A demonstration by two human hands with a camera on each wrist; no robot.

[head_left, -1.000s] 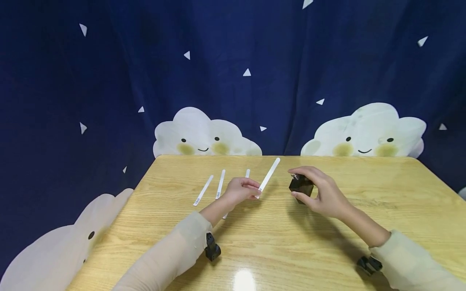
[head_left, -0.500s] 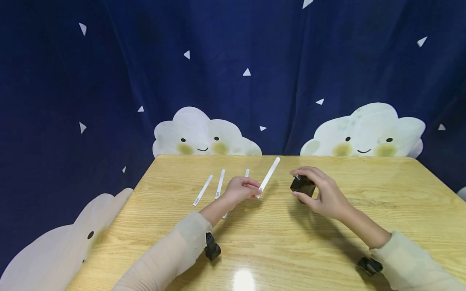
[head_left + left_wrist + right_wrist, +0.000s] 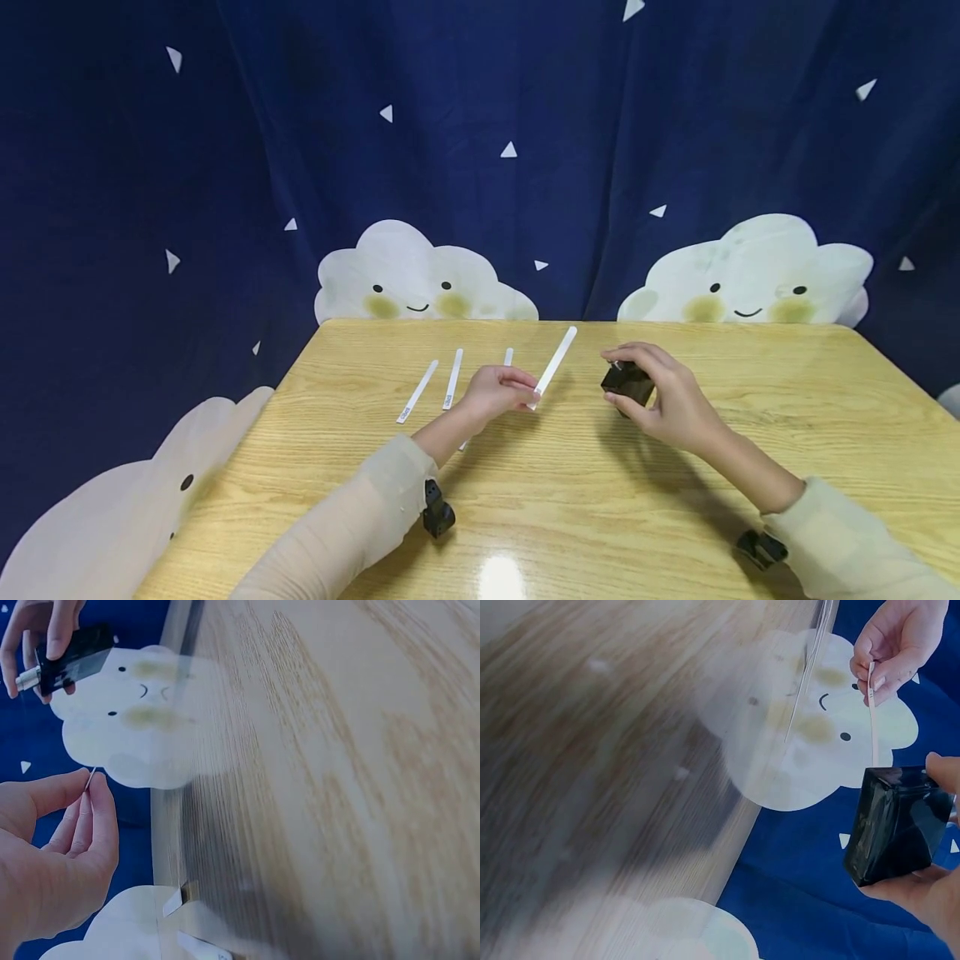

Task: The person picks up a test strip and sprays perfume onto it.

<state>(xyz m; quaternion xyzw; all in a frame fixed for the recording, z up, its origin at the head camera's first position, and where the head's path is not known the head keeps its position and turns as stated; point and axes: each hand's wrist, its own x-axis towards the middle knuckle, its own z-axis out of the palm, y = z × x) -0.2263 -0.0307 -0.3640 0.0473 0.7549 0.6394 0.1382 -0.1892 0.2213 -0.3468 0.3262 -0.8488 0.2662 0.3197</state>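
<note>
My left hand (image 3: 495, 395) pinches the lower, printed end of a white paper test strip (image 3: 557, 360) between thumb and fingers; its rounded end points up and away. To the right, my right hand (image 3: 678, 408) grips a dark glass perfume bottle (image 3: 627, 383) above the table, thumb underneath and index finger at the top. A silver spray nozzle (image 3: 28, 678) shows on the bottle in the left wrist view. Strip and bottle are apart, the bottle tilted. Three more strips lie on the table: one at the left (image 3: 417, 392), another beside it (image 3: 453, 379), a third (image 3: 509, 357) partly hidden by my left hand.
The wooden table (image 3: 585, 508) reaches back to a dark blue curtain (image 3: 465, 100) with white clouds and triangles. Small black cameras (image 3: 438, 510) sit at both sleeve cuffs. Bright glare (image 3: 502, 577) marks the near edge.
My right hand has shifted the perfume bottle slightly to the right, away from the strip, and tilted it a little. My left hand and its strip stay almost still.
</note>
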